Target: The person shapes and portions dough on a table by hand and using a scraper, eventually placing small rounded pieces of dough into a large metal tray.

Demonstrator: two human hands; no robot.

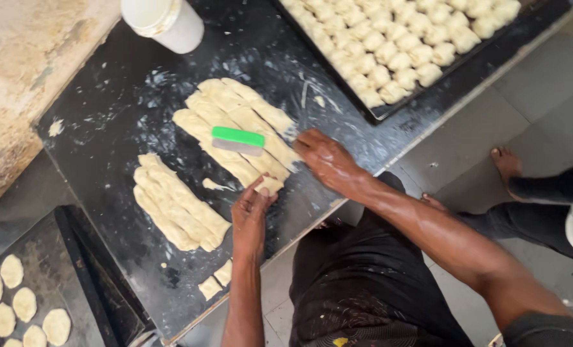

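We see the left hand [251, 212] pinching the near end of the pale, ropy dough strips [241, 132] on the black floured worktop [119, 109]. The right hand [325, 160] lies flat, fingers spread, on the strips' right edge. A green-handled metal scraper [237, 141] rests atop them.

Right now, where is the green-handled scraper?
The green-handled scraper lies on top of the dough strips at mid-table, just left of the right hand.

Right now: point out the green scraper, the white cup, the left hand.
green scraper [237, 136], head view, on its green handle.
white cup [171, 26], head view, on its side wall.
left hand [251, 212], head view, back of the hand.
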